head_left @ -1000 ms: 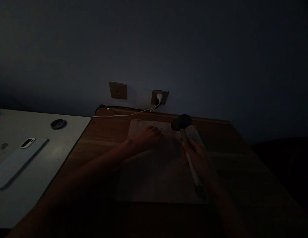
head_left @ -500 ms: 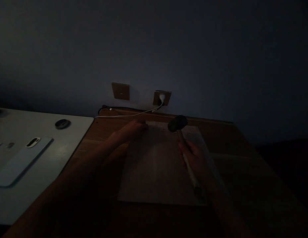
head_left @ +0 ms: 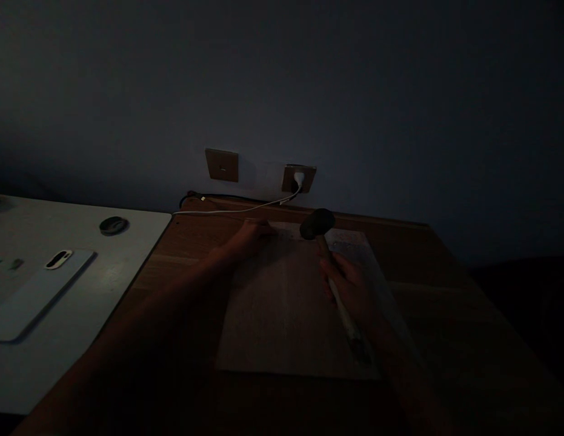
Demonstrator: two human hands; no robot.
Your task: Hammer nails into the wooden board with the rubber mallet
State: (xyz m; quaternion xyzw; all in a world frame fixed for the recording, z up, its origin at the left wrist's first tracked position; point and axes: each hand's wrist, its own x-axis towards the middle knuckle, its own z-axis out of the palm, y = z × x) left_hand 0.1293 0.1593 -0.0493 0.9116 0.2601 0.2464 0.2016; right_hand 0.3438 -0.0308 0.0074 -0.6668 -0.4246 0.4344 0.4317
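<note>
In the dim head view a flat pale board (head_left: 282, 315) lies on the wooden table. My right hand (head_left: 349, 290) is closed around the light handle of a mallet (head_left: 317, 224), whose dark head is over the board's far part. The handle slants down toward the near right. My left hand (head_left: 252, 237) is at the board's far left corner with its fingers curled together. Whatever those fingers hold, if anything, is too dark to make out.
On the left, a white table (head_left: 104, 284) bears a phone (head_left: 40, 297) and a dark round object (head_left: 113, 226). A white cable (head_left: 236, 211) runs along the table's back edge to a wall socket (head_left: 298, 179). Beside it is another wall plate (head_left: 222, 165).
The mallet head has shifted a little to the left, together with my right hand. My left hand has moved slightly right at the board's corner.
</note>
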